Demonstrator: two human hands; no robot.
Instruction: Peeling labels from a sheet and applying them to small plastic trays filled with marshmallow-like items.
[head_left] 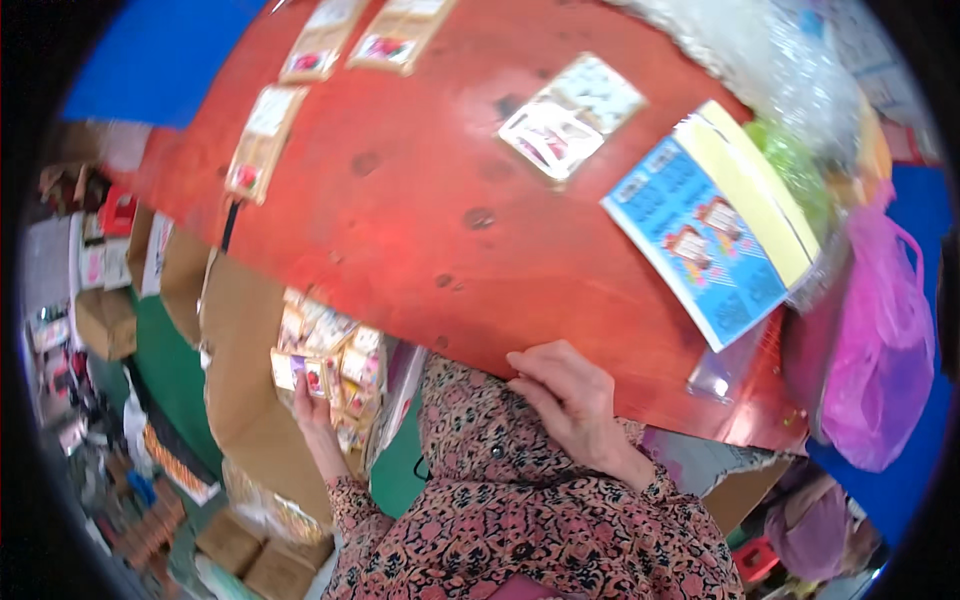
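Cardboard box (240, 370), at the red table's (400, 220) near-left edge: over it, my left hand (314, 408) pinches a packet (290, 370) low, presumably keeping its face clear. Right hand (575, 400), half-curled, fingertips parted, appears empty.

Down on the left, the left hand (312, 408) has a small packet (288, 369) in its fingers, right above an open cardboard box (240, 375) loaded with more packets (358, 368). And the right hand (572, 400) curls loosely at the red counter (390, 230)'s near edge! Three slim packs (266, 142) lie far left, a shiny pack (573, 115) centre-right, a blue-and-yellow sheet (690, 245) near the pink bag (880, 330).
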